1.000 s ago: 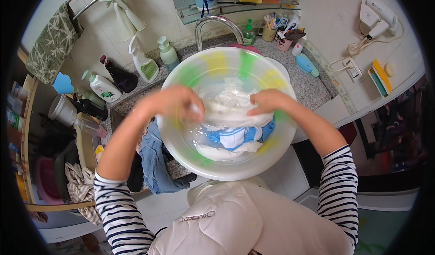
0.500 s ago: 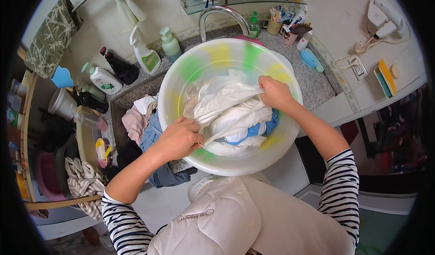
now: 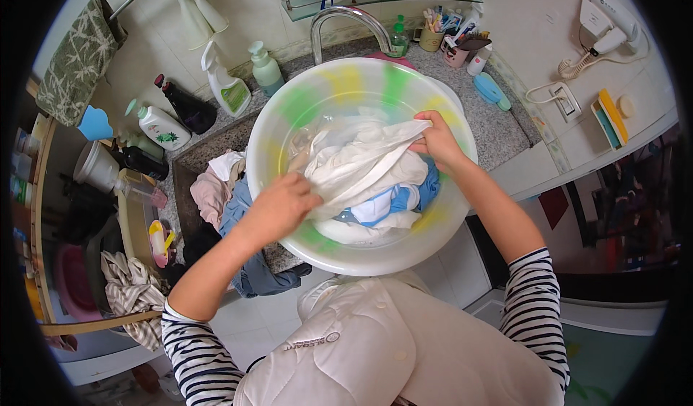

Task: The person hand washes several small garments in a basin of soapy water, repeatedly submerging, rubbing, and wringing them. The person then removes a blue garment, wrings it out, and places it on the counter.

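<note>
A large white basin (image 3: 361,263) with green and yellow patches holds wet laundry in water. Across its middle a white cloth garment (image 3: 364,166) is stretched between my two hands. My right hand (image 3: 439,142) pinches its upper right corner, raised above the other clothes. At the basin's left side, my left hand (image 3: 283,202) is closed on the garment's left edge; its fingertips are partly hidden. A blue and white garment (image 3: 393,202) lies beneath, showing at the lower right of the pile. The kind of the white garment is not clear.
Behind the basin rises a curved chrome faucet (image 3: 354,15). Bottles, among them a spray bottle (image 3: 225,81), line the counter at left. Pink and blue clothes (image 3: 234,204) hang over the sink edge. A blue brush (image 3: 492,90) and toothbrush cups (image 3: 432,39) stand at right.
The white garment has shifted and turned, its right corner now lifted in my right hand. My left hand has moved slightly left and up. More of the blue and white garment shows.
</note>
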`<state>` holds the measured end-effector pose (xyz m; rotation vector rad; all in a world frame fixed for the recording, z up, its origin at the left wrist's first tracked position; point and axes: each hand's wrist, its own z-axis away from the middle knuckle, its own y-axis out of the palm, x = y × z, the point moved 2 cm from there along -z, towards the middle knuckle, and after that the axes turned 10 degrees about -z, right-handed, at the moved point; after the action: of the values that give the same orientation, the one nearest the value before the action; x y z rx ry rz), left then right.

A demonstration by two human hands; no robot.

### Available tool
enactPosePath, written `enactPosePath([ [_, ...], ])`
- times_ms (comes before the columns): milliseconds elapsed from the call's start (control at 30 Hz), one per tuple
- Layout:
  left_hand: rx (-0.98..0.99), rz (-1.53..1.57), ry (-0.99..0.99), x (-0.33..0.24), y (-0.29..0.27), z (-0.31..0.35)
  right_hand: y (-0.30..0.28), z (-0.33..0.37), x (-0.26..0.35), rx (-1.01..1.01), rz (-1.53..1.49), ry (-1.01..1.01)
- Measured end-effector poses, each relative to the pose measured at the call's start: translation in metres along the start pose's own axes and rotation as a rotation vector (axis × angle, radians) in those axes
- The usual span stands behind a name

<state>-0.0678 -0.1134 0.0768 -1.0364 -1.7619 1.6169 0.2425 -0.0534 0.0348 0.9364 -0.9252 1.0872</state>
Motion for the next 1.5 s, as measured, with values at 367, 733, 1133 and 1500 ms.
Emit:
enactPosePath([
  [367, -0.474, 0.021, -0.182, 0.093, -0.186, -0.065, 0.058, -0.005, 0.214, 0.027, 0.473, -0.975],
  [733, -1.019, 0.108, -0.232, 0.063, -0.321, -0.113, 0.093, 0.054, 0.380, -0.165, 0.176, -1.281],
  [1133, -0.307, 0.332, -0.573, 0.097, 0.020, -0.115, 0.042, -0.063, 0.013, 0.087, 1.067, -0.820],
  [1500, 0.097, -0.210, -0.545, 0.083, 0.174, -0.140, 0.049, -0.116, -0.120, 0.327, 1.205, -0.562],
])
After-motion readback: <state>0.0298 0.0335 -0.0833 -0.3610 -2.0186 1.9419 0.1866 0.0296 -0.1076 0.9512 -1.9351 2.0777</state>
